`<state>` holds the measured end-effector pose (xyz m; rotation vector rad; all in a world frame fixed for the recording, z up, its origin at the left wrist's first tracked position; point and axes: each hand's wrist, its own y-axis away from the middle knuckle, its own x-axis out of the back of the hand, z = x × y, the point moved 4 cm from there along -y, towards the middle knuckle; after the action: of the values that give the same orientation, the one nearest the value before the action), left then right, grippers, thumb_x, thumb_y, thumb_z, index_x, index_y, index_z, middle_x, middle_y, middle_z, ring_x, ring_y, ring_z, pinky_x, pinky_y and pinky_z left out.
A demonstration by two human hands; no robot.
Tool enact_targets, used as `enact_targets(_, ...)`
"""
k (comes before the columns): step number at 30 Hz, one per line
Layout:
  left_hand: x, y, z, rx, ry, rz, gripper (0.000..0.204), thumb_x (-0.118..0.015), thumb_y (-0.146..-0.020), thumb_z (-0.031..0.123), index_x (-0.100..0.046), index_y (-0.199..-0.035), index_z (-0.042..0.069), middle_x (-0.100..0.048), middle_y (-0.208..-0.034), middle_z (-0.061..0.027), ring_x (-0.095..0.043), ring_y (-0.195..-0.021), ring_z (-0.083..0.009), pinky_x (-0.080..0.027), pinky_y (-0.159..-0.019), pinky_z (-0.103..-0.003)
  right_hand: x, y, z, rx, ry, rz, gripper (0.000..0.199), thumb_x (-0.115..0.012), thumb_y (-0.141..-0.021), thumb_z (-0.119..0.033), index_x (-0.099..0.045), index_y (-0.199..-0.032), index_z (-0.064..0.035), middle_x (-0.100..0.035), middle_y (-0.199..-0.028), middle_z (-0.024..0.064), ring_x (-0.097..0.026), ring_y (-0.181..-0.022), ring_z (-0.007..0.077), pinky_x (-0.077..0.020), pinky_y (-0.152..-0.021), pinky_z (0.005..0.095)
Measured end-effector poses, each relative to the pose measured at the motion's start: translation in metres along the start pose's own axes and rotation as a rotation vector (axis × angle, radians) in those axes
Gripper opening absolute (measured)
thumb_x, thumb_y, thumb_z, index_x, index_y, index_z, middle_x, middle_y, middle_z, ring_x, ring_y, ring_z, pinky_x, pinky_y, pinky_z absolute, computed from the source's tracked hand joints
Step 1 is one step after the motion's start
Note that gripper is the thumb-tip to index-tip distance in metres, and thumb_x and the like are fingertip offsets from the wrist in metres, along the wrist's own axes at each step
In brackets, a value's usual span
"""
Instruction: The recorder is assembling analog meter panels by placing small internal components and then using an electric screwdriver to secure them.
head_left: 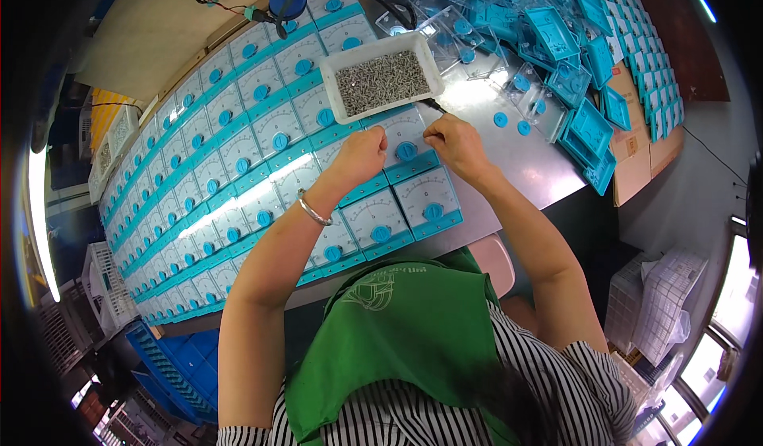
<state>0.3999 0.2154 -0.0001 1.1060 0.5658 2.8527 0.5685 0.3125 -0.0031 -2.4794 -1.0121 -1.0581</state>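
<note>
Looks like mid screw-fitting: both hands on the meter at the counter's near edge, just below the screw tray. Left hand steadies it, fingers curled; right hand pinches a dark driver. Next prob needs its tip lined up w/ a screw hole.

Brown cardboard boxes at the table's right edge.

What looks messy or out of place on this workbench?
The meter panels lie in neat rows, but the blue housings at upper right sit in a jumbled heap. A few blue knobs lie loose on the bare metal table beside them.
</note>
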Motion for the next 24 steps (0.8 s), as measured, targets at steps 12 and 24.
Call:
enact_targets(12, -0.017, 0.047, -0.012, 0.281, 0.974, -0.164, 0.016, -0.066, -0.091, 0.019, -0.063, -0.091, 0.002, -0.065, -0.077, -0.0026, -0.059, -0.061, -0.0089, -0.051, -0.057, -0.023, 0.038, -0.054, -0.061, 0.341, -0.092, 0.045, 0.012, -0.064, -0.081, -0.015, -0.063, -0.079, -0.0026, -0.065, -0.079, 0.0148, -0.063, -0.075, 0.0357, -0.0498, -0.065, 0.0455)
enact_targets(24, -0.047, 0.095, 0.001, 0.229, 0.810, -0.240, 0.018, -0.060, -0.091, 0.008, -0.067, -0.103, -0.003, -0.067, -0.085, -0.0089, -0.065, -0.072, -0.0146, -0.054, -0.068, -0.028, -0.015, -0.128, -0.063, 0.235, 0.310, -0.112, 0.014, -0.057, -0.078, -0.008, -0.069, -0.085, -0.0067, -0.068, -0.088, 0.0155, -0.065, -0.084, 0.0357, -0.0512, -0.075, 0.0454)
